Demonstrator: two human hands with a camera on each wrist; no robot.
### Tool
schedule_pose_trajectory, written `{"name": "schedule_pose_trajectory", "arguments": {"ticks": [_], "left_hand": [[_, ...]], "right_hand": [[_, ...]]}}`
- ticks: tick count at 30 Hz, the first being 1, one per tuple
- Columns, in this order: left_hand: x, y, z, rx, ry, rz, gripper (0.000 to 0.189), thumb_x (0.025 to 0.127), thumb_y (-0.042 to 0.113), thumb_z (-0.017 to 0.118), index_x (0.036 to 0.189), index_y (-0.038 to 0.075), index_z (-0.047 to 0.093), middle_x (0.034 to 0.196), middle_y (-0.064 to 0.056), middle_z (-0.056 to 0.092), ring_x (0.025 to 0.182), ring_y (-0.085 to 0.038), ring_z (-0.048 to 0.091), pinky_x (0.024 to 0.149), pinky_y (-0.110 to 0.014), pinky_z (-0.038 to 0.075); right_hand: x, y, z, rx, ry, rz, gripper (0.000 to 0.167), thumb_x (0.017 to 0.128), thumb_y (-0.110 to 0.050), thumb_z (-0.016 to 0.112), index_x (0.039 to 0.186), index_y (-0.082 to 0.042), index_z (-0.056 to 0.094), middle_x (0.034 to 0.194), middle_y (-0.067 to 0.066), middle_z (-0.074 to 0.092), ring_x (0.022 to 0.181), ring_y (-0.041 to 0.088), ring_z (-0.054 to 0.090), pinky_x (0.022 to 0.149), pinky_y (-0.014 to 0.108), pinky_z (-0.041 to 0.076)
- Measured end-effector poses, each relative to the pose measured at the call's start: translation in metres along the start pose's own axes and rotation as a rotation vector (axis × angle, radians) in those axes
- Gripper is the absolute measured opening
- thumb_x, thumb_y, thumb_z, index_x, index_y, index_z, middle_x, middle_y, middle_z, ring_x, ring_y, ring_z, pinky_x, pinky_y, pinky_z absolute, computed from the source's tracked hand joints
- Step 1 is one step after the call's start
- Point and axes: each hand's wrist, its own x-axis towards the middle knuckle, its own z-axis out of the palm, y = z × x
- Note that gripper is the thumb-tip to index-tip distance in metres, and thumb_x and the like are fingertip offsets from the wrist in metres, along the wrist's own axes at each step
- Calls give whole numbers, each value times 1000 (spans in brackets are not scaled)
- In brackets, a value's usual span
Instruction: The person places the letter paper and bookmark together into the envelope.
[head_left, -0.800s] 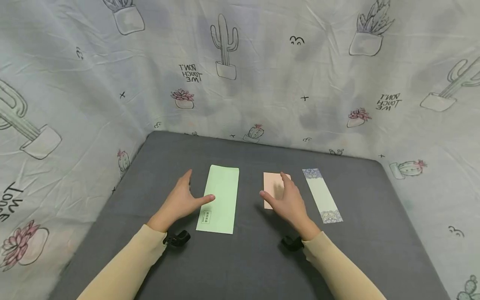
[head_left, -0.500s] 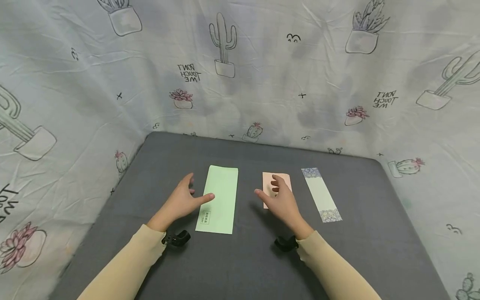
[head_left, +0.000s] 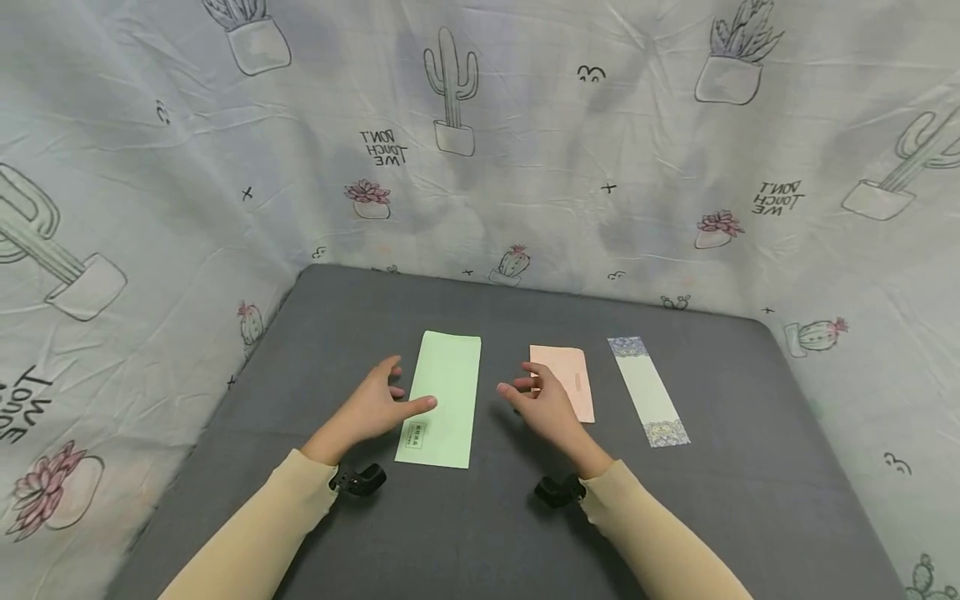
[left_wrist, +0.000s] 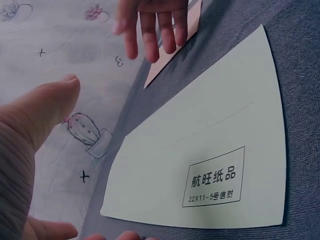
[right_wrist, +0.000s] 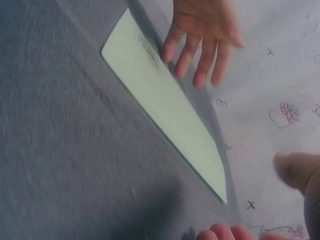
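A pale green envelope [head_left: 452, 375] with a boxed printed label lies flat on the grey table. My left hand [head_left: 372, 405] hovers over its left edge, thumb stretched across the paper and fingers loosely bent, holding nothing. To the right, my right hand [head_left: 550, 410] is in the air between the envelope and a pink paper piece [head_left: 576, 380], covering that piece's lower left part. Its fingers are relaxed around bare air. In the left wrist view the envelope [left_wrist: 150, 170] lies below the left hand; the right wrist view shows the envelope [right_wrist: 165, 107] apart from the right fingers.
A pale paper strip [head_left: 648, 390] with lace-patterned ends lies right of the pink piece. Behind and beside the grey table [head_left: 465, 542] hangs a cloth [head_left: 525, 125] printed with cacti. Each wrist wears a black device, such as the left one's band [head_left: 358, 481].
My right hand has moved left, from over the pink piece toward the green envelope, uncovering more of the pink. The left hand has shifted slightly, its fingers a little more bent. The papers lie still.
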Motion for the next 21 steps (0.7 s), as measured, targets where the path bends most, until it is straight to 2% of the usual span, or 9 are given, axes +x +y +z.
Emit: {"name": "schedule_pose_trajectory", "arguments": {"ticks": [6, 11, 16, 18, 21], "left_hand": [[1, 1, 3, -11, -41, 5, 108, 78, 51, 77, 152, 0, 17, 146, -23, 36, 118, -34, 55, 88, -47, 50], [2, 4, 6, -34, -78, -23, 99, 82, 36, 77, 151, -3, 18, 146, -24, 36, 120, -36, 53, 88, -47, 49], [6, 3, 10, -52, -106, -37, 96, 83, 35, 77, 150, -4, 21, 145, -23, 39, 120, -36, 53, 90, -47, 49], [7, 2, 11, -98, -124, -44, 92, 84, 34, 76, 150, -3, 24, 144, -22, 40, 122, -35, 51, 91, -46, 48], [9, 1, 11, -232, -158, -76, 85, 86, 31, 74, 149, -1, 26, 145, -21, 39, 124, -35, 49, 94, -46, 46]], "right_hand": [[-1, 0, 12, 128, -98, 14, 61, 91, -18, 68, 142, 2, 40, 113, 15, 63, 89, 24, 67, 75, 35, 55], [-1, 2, 17, 191, -193, 58, 56, 94, -18, 64, 139, 6, 42, 114, 16, 64, 96, 27, 67, 83, 36, 54], [2, 4, 20, 233, -231, 100, 54, 94, -19, 65, 136, 8, 45, 112, 18, 65, 100, 27, 66, 85, 37, 54], [5, 6, 21, 243, -240, 116, 53, 94, -19, 65, 135, 9, 47, 112, 18, 65, 100, 27, 66, 85, 37, 54], [8, 6, 22, 243, -251, 147, 50, 94, -20, 64, 131, 9, 51, 112, 17, 65, 100, 26, 66, 85, 37, 53]]}}
